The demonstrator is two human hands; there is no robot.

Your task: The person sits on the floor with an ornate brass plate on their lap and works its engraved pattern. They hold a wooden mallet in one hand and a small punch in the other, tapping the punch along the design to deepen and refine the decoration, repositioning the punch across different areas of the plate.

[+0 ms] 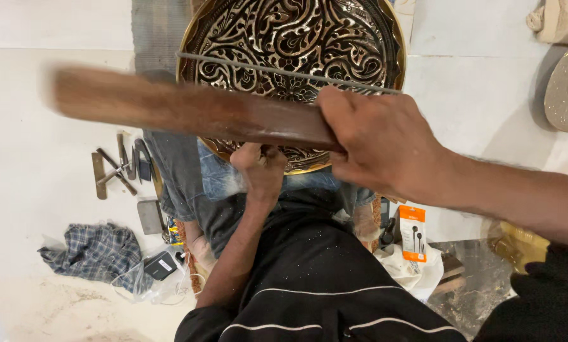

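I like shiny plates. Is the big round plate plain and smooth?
No, the round brass plate is covered all over in raised, curling leaf and flower patterns.

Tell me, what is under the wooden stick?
Under the wooden stick lie the engraved brass plate and the left hand at its rim. The stick covers the plate's lower part.
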